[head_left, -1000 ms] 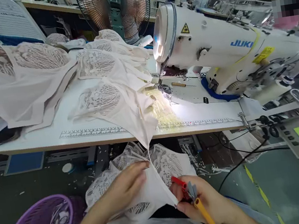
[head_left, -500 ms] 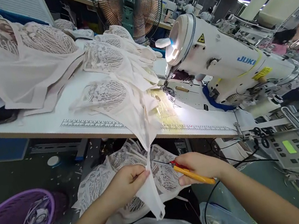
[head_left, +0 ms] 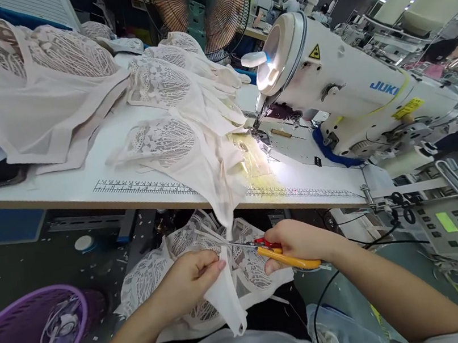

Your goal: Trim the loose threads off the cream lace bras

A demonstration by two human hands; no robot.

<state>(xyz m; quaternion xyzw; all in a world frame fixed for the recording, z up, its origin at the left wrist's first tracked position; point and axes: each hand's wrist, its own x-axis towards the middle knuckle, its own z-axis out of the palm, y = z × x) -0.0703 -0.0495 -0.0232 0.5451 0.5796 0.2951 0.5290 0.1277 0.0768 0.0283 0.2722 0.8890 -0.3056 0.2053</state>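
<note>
One fabric strip (head_left: 226,278), lower center of frame, is pinched in your left hand (head_left: 195,277); your right (head_left: 297,241) closes around scissors (head_left: 289,257).

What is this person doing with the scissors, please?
The right hand holds orange-handled scissors, their blades at a pale fabric strap that the left hand pinches. More lace garments lie in the lap and on the table, beside a sewing machine.
</note>
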